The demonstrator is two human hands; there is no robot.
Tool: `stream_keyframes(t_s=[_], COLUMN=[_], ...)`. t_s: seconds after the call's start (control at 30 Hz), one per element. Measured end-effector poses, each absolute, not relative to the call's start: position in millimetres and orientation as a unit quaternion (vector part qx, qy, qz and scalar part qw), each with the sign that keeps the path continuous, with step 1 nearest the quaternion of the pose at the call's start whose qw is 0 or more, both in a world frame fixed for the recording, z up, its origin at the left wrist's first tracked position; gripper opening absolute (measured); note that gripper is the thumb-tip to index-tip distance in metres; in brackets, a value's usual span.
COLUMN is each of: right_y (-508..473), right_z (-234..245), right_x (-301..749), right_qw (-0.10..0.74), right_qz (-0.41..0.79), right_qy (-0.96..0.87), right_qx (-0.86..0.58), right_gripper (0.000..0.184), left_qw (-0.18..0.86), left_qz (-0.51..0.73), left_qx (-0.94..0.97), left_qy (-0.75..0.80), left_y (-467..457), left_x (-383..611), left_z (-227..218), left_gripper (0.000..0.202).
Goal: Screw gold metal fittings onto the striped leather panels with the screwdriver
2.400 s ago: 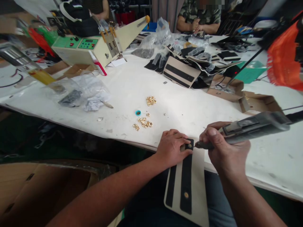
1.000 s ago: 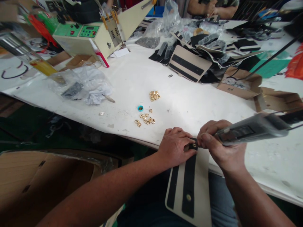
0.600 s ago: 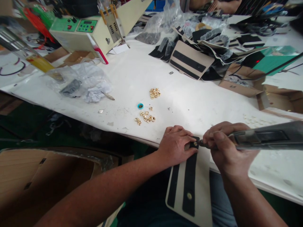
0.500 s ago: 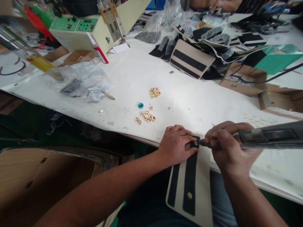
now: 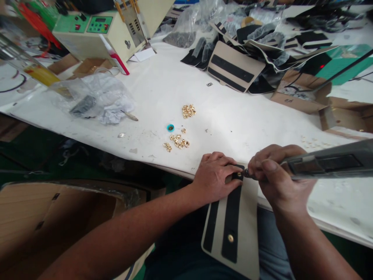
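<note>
Your right hand (image 5: 284, 179) grips the power tool (image 5: 335, 160), fingers wrapped, tip at the upper fitting (image 5: 239, 174). Your left hand (image 5: 214, 177) holds the beige panel (image 5: 250, 227), lower centre-right, thumb and forefinger parted. The lower fitting (image 5: 230, 238) appears seated; the upper seems unfinished.

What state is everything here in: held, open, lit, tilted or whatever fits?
Left hand: resting on the beige panel, thumb and forefinger apart
Right hand: closed around the grey tool
Grey tool: held; can't tell whether it's running
Beige panel: overhanging the table edge
Gold pieces: loose, in clusters
Blue cap: open side up
Large cardboard box: open
Red light: lit
Red-and-white bottle: tilted
Clear plastic bag: crumpled
</note>
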State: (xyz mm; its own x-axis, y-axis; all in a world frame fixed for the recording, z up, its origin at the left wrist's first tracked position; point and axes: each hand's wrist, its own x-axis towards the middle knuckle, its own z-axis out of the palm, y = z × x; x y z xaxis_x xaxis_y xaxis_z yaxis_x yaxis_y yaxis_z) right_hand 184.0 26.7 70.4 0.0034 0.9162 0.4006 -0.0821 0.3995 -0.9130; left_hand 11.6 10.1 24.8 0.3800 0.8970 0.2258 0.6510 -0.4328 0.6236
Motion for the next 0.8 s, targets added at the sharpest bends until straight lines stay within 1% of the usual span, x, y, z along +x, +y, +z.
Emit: stream_keyframes(t_s=[0.1, 0.23, 0.4, 0.6, 0.8], right_y=[31, 35, 41, 48, 51], right_z=[72, 78, 85, 85, 85], right_x=[184, 181, 176, 173, 171], right_qw=[0.595, 0.566, 0.523, 0.518, 0.494], right_qz=[0.428, 0.446, 0.450, 0.448, 0.424], right_qy=[-0.584, -0.605, -0.645, -0.639, -0.650], right_qx=[-0.348, -0.338, -0.328, -0.351, -0.392], right_gripper=[0.021, 0.018, 0.020, 0.020, 0.019], left_qw=[0.226, 0.220, 0.219, 0.221, 0.230], left_qz=[0.271, 0.265, 0.260, 0.254, 0.245], left_qx=[0.799, 0.803, 0.800, 0.802, 0.801], left_qy=[0.486, 0.487, 0.494, 0.493, 0.496], left_y=[11, 12, 12, 13, 15], left_x=[12, 12, 13, 14, 13], left_z=[27, 26, 23, 24, 25], left_gripper=[0.024, 0.028, 0.023, 0.029, 0.032])
